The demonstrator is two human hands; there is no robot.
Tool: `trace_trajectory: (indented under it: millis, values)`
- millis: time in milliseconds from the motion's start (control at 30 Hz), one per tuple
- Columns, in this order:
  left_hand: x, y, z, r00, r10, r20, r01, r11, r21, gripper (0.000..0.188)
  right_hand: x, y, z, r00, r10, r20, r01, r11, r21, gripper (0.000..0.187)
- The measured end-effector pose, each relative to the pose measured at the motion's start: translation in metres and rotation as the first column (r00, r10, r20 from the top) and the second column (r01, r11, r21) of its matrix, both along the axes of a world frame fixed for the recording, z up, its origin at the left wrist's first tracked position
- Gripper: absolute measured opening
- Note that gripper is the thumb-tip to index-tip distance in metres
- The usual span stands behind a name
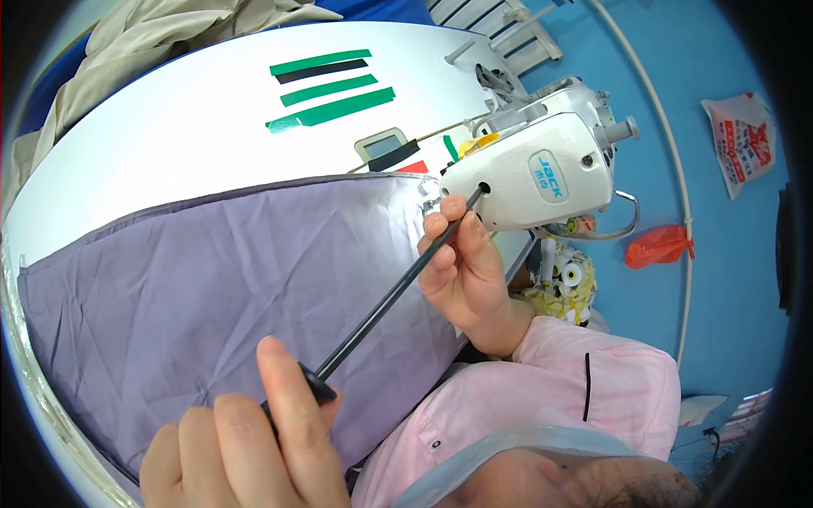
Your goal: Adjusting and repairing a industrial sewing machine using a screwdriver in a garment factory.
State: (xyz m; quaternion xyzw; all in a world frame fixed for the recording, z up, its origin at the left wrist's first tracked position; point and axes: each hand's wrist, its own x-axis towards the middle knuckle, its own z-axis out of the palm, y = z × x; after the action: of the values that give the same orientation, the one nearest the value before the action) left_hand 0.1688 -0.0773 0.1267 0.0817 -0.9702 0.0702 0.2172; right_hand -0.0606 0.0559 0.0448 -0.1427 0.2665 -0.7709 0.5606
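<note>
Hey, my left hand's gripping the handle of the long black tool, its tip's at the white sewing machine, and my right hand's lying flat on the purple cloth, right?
Not quite: the right hand isn't flat on the purple cloth. In the head view, its fingers pinch the long black tool near its tip. The rest is right.

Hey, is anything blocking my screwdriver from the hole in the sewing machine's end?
Nothing visible. The black screwdriver reaches the dark hole in the white sewing machine. Your right hand grips its shaft beside the hole; your left hand holds the handle.
</note>
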Motion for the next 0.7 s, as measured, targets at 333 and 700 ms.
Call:
trace_trajectory:
  millis: [333,700]
  values:
    - [-0.008,-0.011,0.043,0.987,0.08,0.139,-0.093,0.992,0.09,0.011,0.0,-0.001,0.003,0.998,0.024,0.058,-0.023,1.0,-0.021,0.019]
    - [0.013,-0.011,0.037,0.997,-0.043,0.071,0.026,0.973,0.228,0.026,0.0,0.001,0.005,0.99,0.081,0.119,-0.073,0.995,-0.071,0.02]
